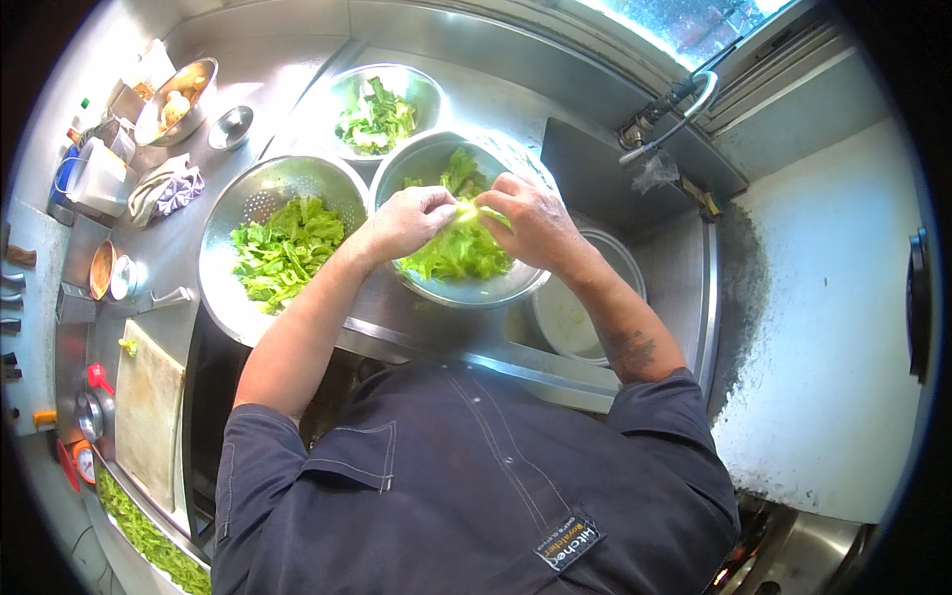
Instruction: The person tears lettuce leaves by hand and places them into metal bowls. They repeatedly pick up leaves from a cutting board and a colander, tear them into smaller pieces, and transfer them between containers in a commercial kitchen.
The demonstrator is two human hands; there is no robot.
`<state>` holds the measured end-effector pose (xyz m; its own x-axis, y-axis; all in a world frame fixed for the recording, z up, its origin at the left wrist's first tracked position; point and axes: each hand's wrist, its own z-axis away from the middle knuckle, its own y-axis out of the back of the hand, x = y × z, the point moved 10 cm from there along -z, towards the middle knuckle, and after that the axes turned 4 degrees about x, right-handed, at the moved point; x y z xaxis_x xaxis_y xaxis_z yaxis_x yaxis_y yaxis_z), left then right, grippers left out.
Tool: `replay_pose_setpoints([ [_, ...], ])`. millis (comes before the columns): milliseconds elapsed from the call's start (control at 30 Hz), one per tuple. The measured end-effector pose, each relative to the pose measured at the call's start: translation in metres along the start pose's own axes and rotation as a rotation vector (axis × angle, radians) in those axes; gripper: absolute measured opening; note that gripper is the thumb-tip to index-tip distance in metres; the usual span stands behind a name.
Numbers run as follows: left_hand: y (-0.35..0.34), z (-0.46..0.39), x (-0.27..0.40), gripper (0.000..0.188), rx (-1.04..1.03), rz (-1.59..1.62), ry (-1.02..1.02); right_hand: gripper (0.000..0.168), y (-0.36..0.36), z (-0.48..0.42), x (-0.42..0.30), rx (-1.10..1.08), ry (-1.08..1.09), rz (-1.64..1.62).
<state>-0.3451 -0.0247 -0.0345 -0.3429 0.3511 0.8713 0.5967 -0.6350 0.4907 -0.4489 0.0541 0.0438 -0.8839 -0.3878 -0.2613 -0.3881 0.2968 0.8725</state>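
Observation:
Both hands meet over a large metal bowl of lettuce. Between the fingertips of my left hand and my right hand is a pale-ribbed lettuce leaf, pinched from both sides. Loose green lettuce lies below them in the bowl. To the left, a metal colander holds torn lettuce pieces. Behind the two vessels, another metal bowl contains more leafy greens. The lower edge of the held leaf merges with the leaves beneath, so its full extent is hidden.
On the right is a sink with a round white tub in it and a tap above. Left are a bowl of potato-like items, a cloth, a cutting board and a long container of shredded lettuce.

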Motion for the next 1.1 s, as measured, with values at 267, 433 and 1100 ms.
replay_pose_setpoints([
  [267, 0.013, 0.015, 0.061, 0.015, 0.307, -0.323, -0.396, 0.012, -0.009, -0.007, 0.015, -0.030, -0.090, -0.253],
  [433, 0.020, 0.014, 0.058, 0.015, 0.290, -0.134, -0.342, 0.016, -0.009, -0.009, 0.027, -0.025, -0.276, -0.492],
  [1100, 0.052, 0.038, -0.048, 0.014, 0.511, 0.461, -0.020, 0.023, -0.011, -0.149, -0.087, 0.141, 0.069, -0.509],
])
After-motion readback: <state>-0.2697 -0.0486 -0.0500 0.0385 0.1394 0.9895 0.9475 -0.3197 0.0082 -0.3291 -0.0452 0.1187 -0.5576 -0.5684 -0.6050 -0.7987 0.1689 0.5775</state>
